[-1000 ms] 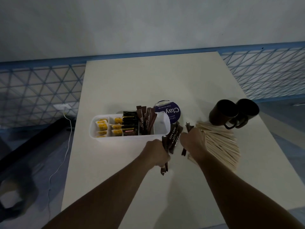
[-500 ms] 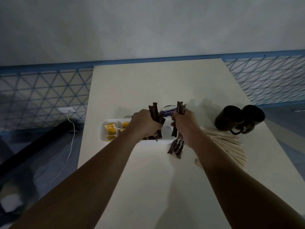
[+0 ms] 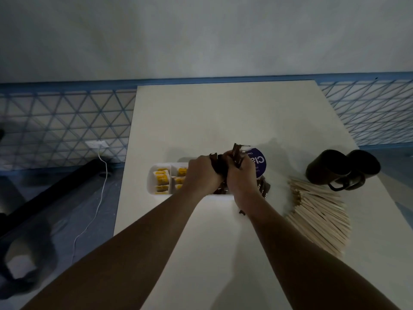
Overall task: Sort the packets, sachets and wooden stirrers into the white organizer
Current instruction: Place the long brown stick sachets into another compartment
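The white organizer (image 3: pixel 151 184) stands on the table, its left compartments filled with yellow packets (image 3: pixel 161 176). Over its middle, my left hand (image 3: pixel 202 174) grips a bunch of brown stick sachets (image 3: pixel 218 166). My right hand (image 3: pixel 241 175) is pressed up beside it and holds more brown sachets (image 3: pixel 237 152) whose tops stick up above the fingers. A few brown sachets (image 3: pixel 263 189) lie just right of my right wrist. A heap of wooden stirrers (image 3: pixel 319 218) is fanned out on the table at the right. My hands hide the organizer's right part.
Two dark mugs (image 3: pixel 339 168) stand at the right behind the stirrers. A round purple lid (image 3: pixel 258 162) with white lettering lies behind the organizer. The table's left edge (image 3: pixel 125 175) drops to a floor with a white cable (image 3: pixel 98 198).
Both hands lifted the brown sachets from the table in front of the organizer and carried them over it. They have now closed together above its middle compartments.
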Motion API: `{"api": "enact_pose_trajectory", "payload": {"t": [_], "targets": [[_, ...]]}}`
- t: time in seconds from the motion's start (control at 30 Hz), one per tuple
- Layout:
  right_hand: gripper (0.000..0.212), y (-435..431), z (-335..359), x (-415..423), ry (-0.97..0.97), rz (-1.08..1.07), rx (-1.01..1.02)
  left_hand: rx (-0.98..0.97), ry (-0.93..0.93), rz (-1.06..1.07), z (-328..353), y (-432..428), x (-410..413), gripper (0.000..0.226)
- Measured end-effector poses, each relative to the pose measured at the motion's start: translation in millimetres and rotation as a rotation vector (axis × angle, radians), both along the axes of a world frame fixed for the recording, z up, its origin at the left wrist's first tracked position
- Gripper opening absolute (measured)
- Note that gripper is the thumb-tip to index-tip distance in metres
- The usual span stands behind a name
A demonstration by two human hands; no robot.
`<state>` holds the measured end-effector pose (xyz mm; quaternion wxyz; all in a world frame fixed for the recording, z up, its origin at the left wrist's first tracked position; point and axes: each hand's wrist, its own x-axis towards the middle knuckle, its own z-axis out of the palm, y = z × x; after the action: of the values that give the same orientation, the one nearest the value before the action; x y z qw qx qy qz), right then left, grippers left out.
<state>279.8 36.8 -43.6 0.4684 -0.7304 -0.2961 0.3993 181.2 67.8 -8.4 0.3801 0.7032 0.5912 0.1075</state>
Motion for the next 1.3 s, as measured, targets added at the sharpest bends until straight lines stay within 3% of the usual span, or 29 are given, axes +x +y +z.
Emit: {"api": "enact_pose_trajectory", "payload": {"t": [0.07,0.13,0.2,0.4,0.5,0.63,0.77,0.93,1.1,1.3], "targets": [[0.013,-0.7,-6.3,-0.3,-0.037,0.023,-0.007,0.013,0.027,-0.011,-0.9,1.0,-0.3,0.020],[0.008,-2.8,-1.8,-2.6,-0.064,0.023,-0.013,0.035,0.026,0.004,-2.5,3.8,-2.2,0.004],[0.011,-4.2,0.2,-3.1,-0.091,0.029,-0.005,0.043,0.004,0.035,-4.9,6.0,-4.4,0.018],[0.029,-5.0,1.9,-2.0,-0.221,0.108,0.058,0.092,-0.052,0.093,-5.1,8.3,-7.8,0.026],[0.036,-3.3,8.0,-0.4,-0.326,0.142,0.112,0.060,-0.109,0.127,-4.9,9.4,-8.6,0.042],[0.044,0.4,18.7,8.6,-0.364,0.135,0.157,0.039,-0.028,0.099,-5.1,14.9,-8.0,0.068],[0.052,-1.3,19.3,24.7,-0.387,0.142,0.120,0.019,-0.002,0.040,-5.0,19.0,-8.0,0.078],[0.042,-10.6,13.2,43.6,-0.394,0.242,-0.030,0.051,-0.009,-0.012,-3.9,18.4,-7.9,0.067],[0.033,-11.9,2.4,40.9,-0.377,0.261,-0.107,0.096,-0.033,0.001,-4.1,16.2,-3.7,0.033],[0.026,-5.2,1.3,26.7,-0.345,0.238,-0.097,0.125,-0.063,0.031,-7.8,15.8,-1.2,0.038]]}}
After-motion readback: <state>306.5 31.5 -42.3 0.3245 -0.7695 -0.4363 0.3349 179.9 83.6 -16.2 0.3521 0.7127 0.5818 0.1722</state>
